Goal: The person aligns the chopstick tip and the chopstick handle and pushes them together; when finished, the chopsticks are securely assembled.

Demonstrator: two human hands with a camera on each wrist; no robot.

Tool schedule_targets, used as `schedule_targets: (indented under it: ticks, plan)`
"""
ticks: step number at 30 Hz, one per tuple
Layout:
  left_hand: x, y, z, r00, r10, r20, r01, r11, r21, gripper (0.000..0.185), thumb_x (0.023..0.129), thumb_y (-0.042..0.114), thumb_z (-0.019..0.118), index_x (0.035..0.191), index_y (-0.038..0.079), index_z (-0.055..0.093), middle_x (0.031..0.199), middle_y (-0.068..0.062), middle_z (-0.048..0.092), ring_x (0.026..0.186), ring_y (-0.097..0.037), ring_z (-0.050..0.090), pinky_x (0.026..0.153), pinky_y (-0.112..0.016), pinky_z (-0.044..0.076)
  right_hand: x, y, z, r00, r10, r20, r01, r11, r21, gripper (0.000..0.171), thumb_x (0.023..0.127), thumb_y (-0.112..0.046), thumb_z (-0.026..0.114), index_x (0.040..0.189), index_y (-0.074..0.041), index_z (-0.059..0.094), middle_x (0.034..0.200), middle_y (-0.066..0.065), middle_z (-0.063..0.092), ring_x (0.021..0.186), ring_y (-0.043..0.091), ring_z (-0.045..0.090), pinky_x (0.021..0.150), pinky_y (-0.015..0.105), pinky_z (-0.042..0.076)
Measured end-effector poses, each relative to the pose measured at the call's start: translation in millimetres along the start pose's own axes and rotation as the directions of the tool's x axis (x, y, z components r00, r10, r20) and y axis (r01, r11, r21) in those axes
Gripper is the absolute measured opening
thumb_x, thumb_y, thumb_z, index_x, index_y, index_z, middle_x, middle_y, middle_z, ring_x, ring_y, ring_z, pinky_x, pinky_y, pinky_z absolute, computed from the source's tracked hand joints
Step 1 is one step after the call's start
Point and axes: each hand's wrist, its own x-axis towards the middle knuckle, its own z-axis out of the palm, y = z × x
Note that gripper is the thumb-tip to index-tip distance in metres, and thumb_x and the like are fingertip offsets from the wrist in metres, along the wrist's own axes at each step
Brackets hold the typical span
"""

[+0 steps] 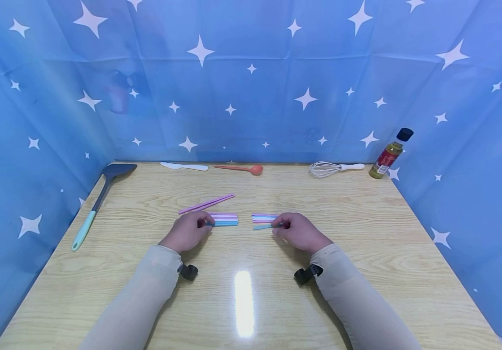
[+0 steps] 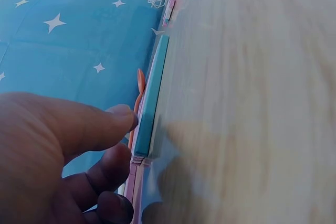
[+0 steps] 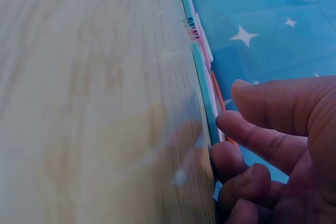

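The bottle (image 1: 389, 154) carries a red label; its print is too small to read.

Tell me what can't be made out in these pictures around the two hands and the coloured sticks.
- Left hand: in the head view its knuckles hide the ends of the left stick bundle.
- Right hand: hides the near ends of the right stick bundle.
- Stick count: too small in the head view; edge-on and blurred in both wrist views.
- Bottle label: too small to read.
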Motion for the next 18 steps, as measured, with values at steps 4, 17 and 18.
schedule_targets:
  ticks: [4,17,18]
  plan:
    - [-0.9,-0.5,-0.1,1.000,0.006,0.005,-0.006,1.000,0.003,0.008,0.101,0.013,0.068,0.107,0.014,0.074,0.088,-0.002,0.058,0.078,-0.018,0.051,0.070,-0.034,0.042,-0.8,-0.9,0.1,1.000,-0.002,-0.004,0.002,1.000,-0.009,0.011,0.099,-0.016,0.072,0.109,-0.012,0.075,0.086,0.005,0.056,0.072,0.020,0.048,0.063,0.032,0.041]
    - [0.2,-1.7,1.9,0.999,0.034,0.015,-0.035,0.995,0.098,0.012,0.098,0.014,0.073,0.088,0.017,0.068,0.082,0.002,0.060,0.076,-0.016,0.054,0.075,-0.035,0.042,-4.6,-5.3,-1.1,1.000,0.014,-0.023,-0.019,0.980,-0.198,0.008,0.095,-0.005,0.071,0.088,-0.008,0.069,0.086,0.003,0.063,0.078,0.020,0.056,0.072,0.033,0.046]
    - [0.3,-1.7,2.2,0.999,0.040,0.015,-0.041,0.995,0.090,0.011,0.098,0.014,0.073,0.089,0.017,0.068,0.082,0.002,0.060,0.076,-0.016,0.054,0.074,-0.035,0.043,-4.6,-5.1,-0.7,1.000,0.006,-0.022,-0.011,0.978,-0.207,0.009,0.095,-0.005,0.071,0.087,-0.009,0.069,0.087,0.003,0.064,0.079,0.019,0.056,0.073,0.033,0.047]
